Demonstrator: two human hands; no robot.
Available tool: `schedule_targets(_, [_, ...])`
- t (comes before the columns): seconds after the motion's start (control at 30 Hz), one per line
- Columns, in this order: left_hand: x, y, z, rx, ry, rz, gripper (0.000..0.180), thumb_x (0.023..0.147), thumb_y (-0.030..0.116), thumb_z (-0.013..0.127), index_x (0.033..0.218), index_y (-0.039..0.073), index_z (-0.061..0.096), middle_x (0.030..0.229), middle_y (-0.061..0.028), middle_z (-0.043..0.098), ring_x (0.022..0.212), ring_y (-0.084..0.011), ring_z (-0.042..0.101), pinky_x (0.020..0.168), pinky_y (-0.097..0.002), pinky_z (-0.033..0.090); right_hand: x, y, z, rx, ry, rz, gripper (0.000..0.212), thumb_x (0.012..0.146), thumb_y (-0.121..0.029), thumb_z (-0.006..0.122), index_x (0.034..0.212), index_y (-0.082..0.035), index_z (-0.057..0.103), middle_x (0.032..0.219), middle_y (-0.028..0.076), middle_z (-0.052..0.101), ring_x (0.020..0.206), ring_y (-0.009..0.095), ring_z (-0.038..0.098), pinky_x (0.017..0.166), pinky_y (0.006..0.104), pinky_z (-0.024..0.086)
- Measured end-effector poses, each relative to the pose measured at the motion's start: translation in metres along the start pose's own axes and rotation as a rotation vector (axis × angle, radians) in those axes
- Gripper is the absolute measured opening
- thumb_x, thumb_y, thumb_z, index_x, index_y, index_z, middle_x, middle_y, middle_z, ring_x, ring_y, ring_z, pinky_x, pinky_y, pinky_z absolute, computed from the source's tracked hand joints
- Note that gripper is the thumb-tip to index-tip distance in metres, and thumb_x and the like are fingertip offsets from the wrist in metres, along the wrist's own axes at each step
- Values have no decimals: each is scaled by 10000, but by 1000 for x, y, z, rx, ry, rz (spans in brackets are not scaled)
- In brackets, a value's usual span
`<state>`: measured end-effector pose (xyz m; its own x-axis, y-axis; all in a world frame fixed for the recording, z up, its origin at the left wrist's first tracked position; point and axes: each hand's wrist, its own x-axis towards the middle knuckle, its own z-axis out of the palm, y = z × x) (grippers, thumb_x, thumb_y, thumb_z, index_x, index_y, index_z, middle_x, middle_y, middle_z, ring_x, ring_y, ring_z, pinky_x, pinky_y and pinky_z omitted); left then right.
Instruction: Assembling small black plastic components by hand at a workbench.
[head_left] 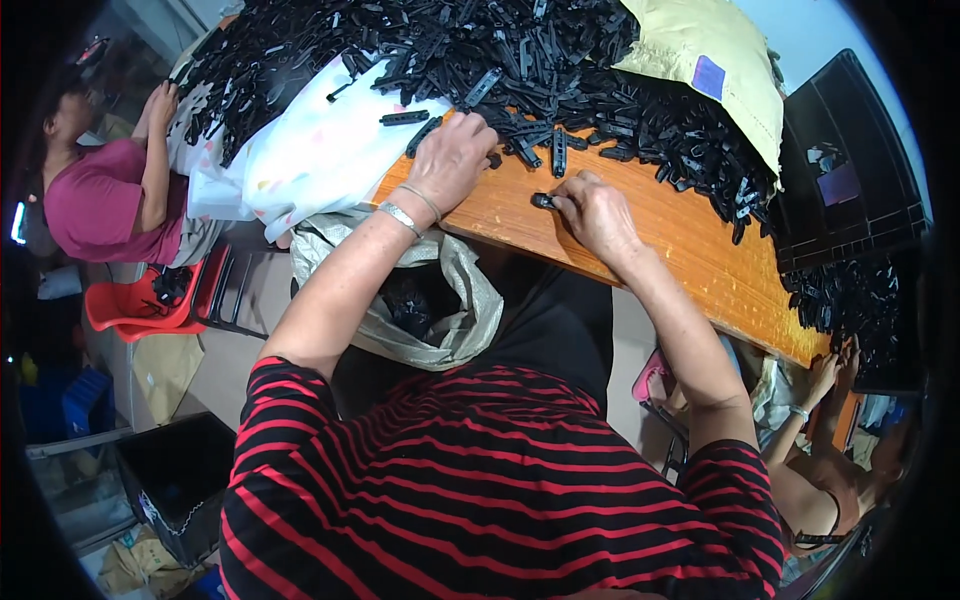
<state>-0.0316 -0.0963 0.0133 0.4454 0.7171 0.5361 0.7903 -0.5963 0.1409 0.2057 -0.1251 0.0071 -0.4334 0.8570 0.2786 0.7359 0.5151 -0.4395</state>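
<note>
My right hand (600,215) rests on the wooden table (670,235) with thumb and fingers pinched round a small black plastic part (542,200). To its left, my left hand (455,155) is curled at the near edge of a big heap of black plastic parts (500,50). Its fingers are bent down, and a dark bit shows by the fingertips; what they hold is mostly hidden. One long slotted black part (559,152) lies on the wood between the hands. Another black part (404,118) lies on white plastic sheeting (310,150) beside my left hand.
A yellowish sack (735,60) and a black crate (850,170) stand at the right. An open woven sack (470,300) hangs below the table edge, by my lap. One person (115,200) works at far left near a red chair (150,305); another person's hands (835,370) reach in at right.
</note>
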Motion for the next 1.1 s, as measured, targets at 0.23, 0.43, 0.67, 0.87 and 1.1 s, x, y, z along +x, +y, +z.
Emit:
schedule_targets(0.23, [-9, 25, 0, -473, 63, -477, 229, 754, 67, 716, 897, 37, 540, 731, -57, 586, 579, -148, 578, 506, -273, 444, 8, -33, -12, 135, 89, 16, 226, 811, -137, 689, 989, -20, 615, 766, 100, 593, 637, 208, 596, 587, 337, 478])
schedule_targets(0.43, [16, 64, -11, -1478, 94, -857, 348, 840, 117, 684, 1091, 20, 464, 749, -32, 595, 574, -61, 558, 479, -161, 441, 6, -37, -13, 400, 40, 188, 197, 867, -133, 654, 993, 9, 604, 668, 24, 584, 524, 73, 516, 482, 240, 421])
schedule_targets(0.67, [9, 58, -2, -1376, -149, -812, 161, 838, 129, 685, 897, 8, 596, 704, -16, 584, 569, -59, 540, 478, -178, 431, 1, -10, -25, 767, -112, 527, 185, 918, -166, 588, 826, -6, 606, 649, 19, 591, 469, 60, 505, 431, 203, 399])
schedule_targets(0.87, [4, 57, 19, -1232, -149, -754, 134, 826, 93, 677, 865, -4, 594, 676, -28, 580, 556, -72, 527, 466, -200, 413, -2, 0, -12, 775, -97, 602, 159, 898, -162, 621, 859, -15, 574, 673, 24, 592, 472, 64, 513, 430, 198, 403])
schedule_targets(1.1, [-3, 52, 42, -1007, -126, -702, 139, 804, 93, 696, 835, 0, 598, 663, -28, 587, 532, -68, 521, 460, -207, 413, -1, 5, -6, 749, -129, 630, 162, 891, -161, 630, 845, -19, 566, 656, 25, 586, 468, 65, 512, 419, 196, 402])
